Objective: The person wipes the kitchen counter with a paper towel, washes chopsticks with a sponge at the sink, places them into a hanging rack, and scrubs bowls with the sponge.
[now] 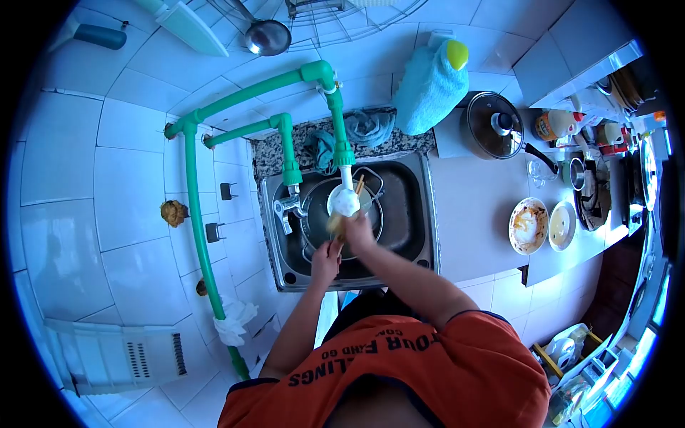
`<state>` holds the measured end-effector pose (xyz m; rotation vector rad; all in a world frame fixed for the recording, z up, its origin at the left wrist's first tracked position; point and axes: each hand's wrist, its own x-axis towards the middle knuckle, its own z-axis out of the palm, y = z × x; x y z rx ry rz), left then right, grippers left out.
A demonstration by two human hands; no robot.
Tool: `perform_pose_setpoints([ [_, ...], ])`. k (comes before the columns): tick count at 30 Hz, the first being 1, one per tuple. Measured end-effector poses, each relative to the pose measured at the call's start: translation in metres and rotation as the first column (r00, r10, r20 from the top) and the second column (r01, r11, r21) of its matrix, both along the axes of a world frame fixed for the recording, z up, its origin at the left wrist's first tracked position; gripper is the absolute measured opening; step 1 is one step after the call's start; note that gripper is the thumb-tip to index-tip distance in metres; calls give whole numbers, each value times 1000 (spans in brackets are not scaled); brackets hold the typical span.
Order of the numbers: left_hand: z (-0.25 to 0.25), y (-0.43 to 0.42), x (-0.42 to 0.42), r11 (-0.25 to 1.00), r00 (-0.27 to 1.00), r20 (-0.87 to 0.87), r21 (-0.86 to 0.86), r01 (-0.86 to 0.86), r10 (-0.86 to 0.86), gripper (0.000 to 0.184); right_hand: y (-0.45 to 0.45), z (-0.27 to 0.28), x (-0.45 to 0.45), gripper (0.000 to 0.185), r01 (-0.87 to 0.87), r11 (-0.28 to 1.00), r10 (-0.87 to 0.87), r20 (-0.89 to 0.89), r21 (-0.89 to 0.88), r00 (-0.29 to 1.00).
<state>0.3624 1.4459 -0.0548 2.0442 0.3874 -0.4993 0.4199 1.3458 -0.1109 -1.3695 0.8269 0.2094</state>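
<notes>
Over the steel sink [421, 214], my left hand [326, 262] is closed round the lower end of a thin brown utensil [338, 245]. My right hand [358, 230] is closed just above it, against a blurred yellowish thing at its fingertips that I cannot make out clearly. A white bowl [333, 198] with white foam sits under the white spout [347, 176], touching or very near my right hand. Brown sticks [359, 185] stand up beside the bowl. Below, a round metal pan [378, 227] rests in the sink, partly hidden by my hands.
Green pipes [196, 214] run along the left and back, with a metal tap [287, 208] over the sink. On the right counter [464, 214] are a lidded pan [492, 125], a stained bowl [528, 225] and a pale dish [561, 225]. A blue cloth-covered object [428, 89] stands behind.
</notes>
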Motion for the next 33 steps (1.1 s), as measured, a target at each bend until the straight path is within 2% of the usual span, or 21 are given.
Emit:
perform_pose_setpoints([
  [1, -1, 0, 3, 994, 990, -119, -65, -87, 79, 36, -3, 3, 1, 46, 1, 1000, -1, 0, -2, 1000],
  [3, 29, -4, 3, 985, 969, -233, -129, -116, 83, 37, -17, 25, 5, 33, -96, 974, 120, -106, 203, 987],
  [4, 40, -6, 1, 971, 936, -343, -186, -151, 79, 38, -34, 53, 26, 30, 124, 950, -93, -120, 288, 988],
  [6, 41, -3, -10, 950, 928, -365, -256, -178, 76, 39, -57, 9, 57, 28, 230, 895, -232, -40, 383, 972],
  [8, 41, -2, -11, 921, 919, -388, -329, -209, 70, 40, -49, 15, 53, 28, 221, 916, -235, 1, 336, 972],
  [9, 38, -4, -6, 923, 936, -342, -324, -205, 88, 42, -43, 20, 48, 28, 202, 938, -224, 45, 281, 974],
  [10, 36, -5, -3, 926, 950, -293, -319, -201, 105, 44, -34, 40, 30, 32, 118, 925, -96, -77, 362, 992],
  [11, 32, -4, -1, 924, 951, -289, -325, -203, 107, 44, -13, 34, 6, 34, -15, 976, 26, -50, 218, 998],
  [12, 29, -1, -2, 933, 950, -298, -304, -191, 98, 46, -2, 44, -7, 36, -80, 946, 111, -83, 314, 990],
  [14, 32, 1, -2, 944, 949, -303, -279, -176, 87, 47, -5, 30, -1, 34, -149, 933, 149, 24, 328, 988],
  [16, 42, 4, -13, 897, 897, -433, -358, -259, 87, 49, -34, 37, 34, 27, 156, 919, -117, -127, 361, 985],
  [17, 44, 7, -16, 818, 858, -507, -455, -352, 86, 43, -43, 23, 48, 25, 198, 908, -183, -75, 369, 980],
  [19, 47, -1, -10, 829, 883, -447, -433, -353, 142, 39, -41, -3, 53, 24, 240, 883, -258, -8, 403, 966],
  [22, 25, -2, -5, 857, 920, -310, -377, -352, 241, 34, -17, 21, 25, 31, 244, 873, -261, -17, 423, 965],
  [23, 18, 0, -4, 877, 930, -238, -328, -350, 282, 33, 2, 28, 5, 32, 152, 888, -150, -39, 434, 988],
  [24, 18, 3, -4, 878, 930, -239, -329, -347, 278, 33, 15, 32, -9, 34, 60, 892, -37, -60, 448, 997],
  [25, 20, 6, -2, 873, 920, -270, -323, -365, 284, 33, 13, 39, -6, 30, 114, 838, -66, -109, 533, 992],
  [28, 33, 9, -5, 888, 907, -325, -283, -363, 268, 34, -38, 11, 46, 28, 61, 893, -48, -40, 447, 998],
  [30, 42, 8, -4, 887, 900, -384, -316, -337, 206, 34, -39, -8, 63, 23, 261, 761, -352, 41, 594, 935],
  [32, 39, 0, 6, 863, 889, -373, -320, -391, 264, 34, -34, 36, 47, 27, 160, 873, -241, 122, 462, 963],
  [33, 38, -2, 11, 838, 875, -362, -321, -442, 322, 35, -18, 36, 30, 32, 141, 888, -183, 54, 439, 982],
])
